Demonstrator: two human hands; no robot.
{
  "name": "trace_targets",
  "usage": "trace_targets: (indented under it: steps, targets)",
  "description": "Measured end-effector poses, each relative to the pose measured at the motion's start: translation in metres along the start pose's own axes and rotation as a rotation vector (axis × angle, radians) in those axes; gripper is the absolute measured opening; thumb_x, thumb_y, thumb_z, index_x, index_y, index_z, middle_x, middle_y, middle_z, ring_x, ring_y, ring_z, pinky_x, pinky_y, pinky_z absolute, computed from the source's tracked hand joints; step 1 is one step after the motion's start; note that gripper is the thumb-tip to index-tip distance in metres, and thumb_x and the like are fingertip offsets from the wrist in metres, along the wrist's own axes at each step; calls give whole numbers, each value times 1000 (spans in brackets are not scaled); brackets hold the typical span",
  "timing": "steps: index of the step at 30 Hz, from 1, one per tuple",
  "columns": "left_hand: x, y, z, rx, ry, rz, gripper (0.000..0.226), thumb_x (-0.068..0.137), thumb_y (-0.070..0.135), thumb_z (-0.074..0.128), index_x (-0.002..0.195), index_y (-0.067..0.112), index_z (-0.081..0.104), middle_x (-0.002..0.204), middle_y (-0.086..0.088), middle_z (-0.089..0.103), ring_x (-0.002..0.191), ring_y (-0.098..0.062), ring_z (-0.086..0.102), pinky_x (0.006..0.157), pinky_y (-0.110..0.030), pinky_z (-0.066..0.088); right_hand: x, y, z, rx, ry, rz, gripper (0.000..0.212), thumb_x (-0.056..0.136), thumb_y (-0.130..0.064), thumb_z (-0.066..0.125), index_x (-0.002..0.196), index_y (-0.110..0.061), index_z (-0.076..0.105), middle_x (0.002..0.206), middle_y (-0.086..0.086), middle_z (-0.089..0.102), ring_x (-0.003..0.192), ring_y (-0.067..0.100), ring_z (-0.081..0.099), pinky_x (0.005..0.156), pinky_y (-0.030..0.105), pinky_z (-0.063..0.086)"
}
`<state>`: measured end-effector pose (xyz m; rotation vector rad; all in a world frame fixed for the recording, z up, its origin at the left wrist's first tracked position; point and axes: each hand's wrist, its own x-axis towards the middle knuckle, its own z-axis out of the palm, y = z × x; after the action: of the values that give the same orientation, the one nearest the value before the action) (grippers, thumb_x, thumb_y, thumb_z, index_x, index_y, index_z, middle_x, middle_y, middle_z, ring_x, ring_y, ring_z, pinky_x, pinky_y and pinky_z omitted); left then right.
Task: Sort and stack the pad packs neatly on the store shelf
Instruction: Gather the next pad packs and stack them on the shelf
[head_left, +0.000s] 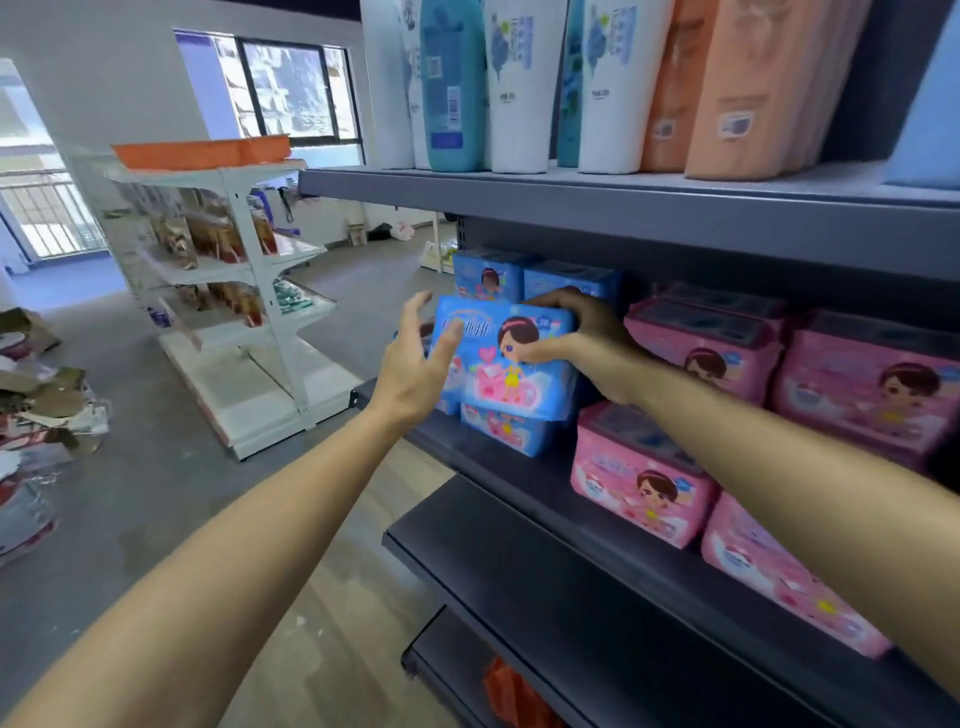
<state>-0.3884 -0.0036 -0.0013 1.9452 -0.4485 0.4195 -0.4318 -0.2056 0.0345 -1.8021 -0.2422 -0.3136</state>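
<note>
A store aisle seen from a person's head, both bare forearms reaching forward to a dark grey shelf on the right.

Far left, torn cardboard scraps lie on the grey floor. Beyond them stands a white shelving unit holding snack packets, with an orange tray on top and a window behind.

The left hand is raised with its fingers spread and straight, holding nothing. Its fingertips sit just at the left edge of a blue pad pack, which shows a cartoon girl; whether they touch the pack cannot be told.

The right hand grips that same blue pad pack by its right end, fingers curled over the top edge and the thumb pressing the front face. The pack is held tilted at the front of the shelf, above another blue pack lying beneath the fingers. Behind the fingers, two more blue packs stand upright.

To the right of the right hand, pink pad packs sit stacked along the shelf, some nearer the front edge, some further back.

Above both hands, the upper shelf carries tall white, blue and peach bottles.
</note>
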Motion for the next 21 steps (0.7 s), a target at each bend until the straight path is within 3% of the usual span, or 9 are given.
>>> trace_targets:
  steps: [2, 5, 7, 10, 12, 15, 19, 21]
  targets:
    - [27, -11, 3, -140, 47, -160, 53, 95, 48, 46, 136, 14, 44, 125, -1, 57, 112, -16, 56, 95, -32, 45, 19, 4, 9, -277, -5, -142, 48, 58, -10, 88, 99, -22, 66, 104, -9, 65, 97, 10, 62, 83, 18, 45]
    - [57, -22, 4, -201, 85, -180, 34, 100, 25, 45, 123, 4, 59, 122, -10, 61, 117, -24, 55, 100, -35, 41, 42, 18, 20, -665, -78, -403, 68, 60, -20, 88, 121, -16, 60, 134, 4, 49, 123, 13, 41, 100, 17, 27]
    - [73, -27, 5, -295, 101, -165, 25, 96, 8, 45, 116, 7, 61, 115, -12, 63, 110, -26, 57, 96, -38, 44, 55, 27, 22, -716, -93, -411, 85, 64, -24, 85, 139, -17, 45, 149, 5, 28, 136, 13, 25, 106, 10, 16]
    - [93, -34, 8, -343, 100, -138, 33, 90, -4, 45, 116, 12, 59, 114, -14, 63, 102, -25, 59, 89, -38, 49, 74, 39, 24, -693, -63, -372, 97, 68, -23, 83, 148, -19, 29, 156, 4, 8, 137, 0, 10, 99, -4, 6]
    - [107, -41, 9, -346, 87, -103, 35, 90, -7, 43, 117, 10, 58, 111, -10, 61, 99, -21, 58, 83, -26, 52, 88, 45, 26, -728, -52, -321, 96, 69, -26, 83, 148, -21, 28, 157, 1, 6, 139, 3, 7, 105, 4, 10]
    - [132, -55, 10, -292, 68, -46, 37, 92, -7, 40, 118, 8, 61, 110, -7, 61, 95, -15, 57, 74, -10, 50, 109, 53, 31, -796, -30, -283, 90, 70, -29, 82, 146, -20, 35, 155, 1, 21, 142, 18, 14, 114, 27, 13]
    - [176, -70, 12, -322, 24, -118, 32, 94, 8, 46, 123, 17, 59, 115, -11, 65, 102, -26, 62, 90, -38, 52, 137, 60, 40, -805, 68, -235, 87, 70, -32, 82, 144, -22, 38, 154, 4, 26, 142, 22, 18, 111, 25, 12]
    - [197, -78, 12, -333, -10, -181, 32, 93, 17, 50, 124, 17, 59, 114, -7, 65, 105, -28, 63, 95, -46, 50, 152, 61, 44, -809, 100, -200, 85, 71, -31, 82, 144, -23, 39, 154, 3, 26, 142, 21, 19, 111, 23, 13]
